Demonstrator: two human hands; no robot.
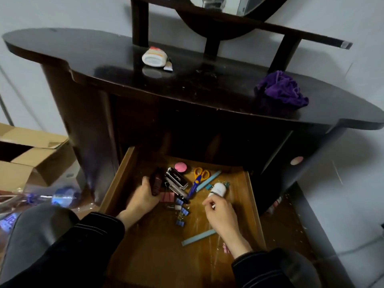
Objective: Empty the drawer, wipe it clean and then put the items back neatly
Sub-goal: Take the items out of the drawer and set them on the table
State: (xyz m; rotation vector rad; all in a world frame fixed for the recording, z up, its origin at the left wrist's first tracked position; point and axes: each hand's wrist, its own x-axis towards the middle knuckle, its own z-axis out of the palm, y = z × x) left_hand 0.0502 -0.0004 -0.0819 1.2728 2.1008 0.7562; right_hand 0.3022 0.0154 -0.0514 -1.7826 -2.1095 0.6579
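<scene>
The wooden drawer (pixel 116 183) is pulled out below a dark dressing table. Inside lie a pink round item (pixel 180 167), a black and chrome stapler (pixel 176 179), orange-handled scissors (pixel 198 179), several blue binder clips (pixel 181 213), a pink clip (pixel 167 197) and two pale blue strips (pixel 198 237). My left hand (pixel 143 200) grips a dark object (pixel 156 182) at the drawer's left. My right hand (pixel 221 215) pinches a small white cylinder-shaped object (pixel 218 189) at its fingertips.
On the table top (pixel 104 59) rest a purple cloth (pixel 282 89) at the right and a white bottle (pixel 153 57) lying near the back. Open cardboard boxes (pixel 31 154) and plastic wrapping (pixel 52 196) sit on the floor at the left.
</scene>
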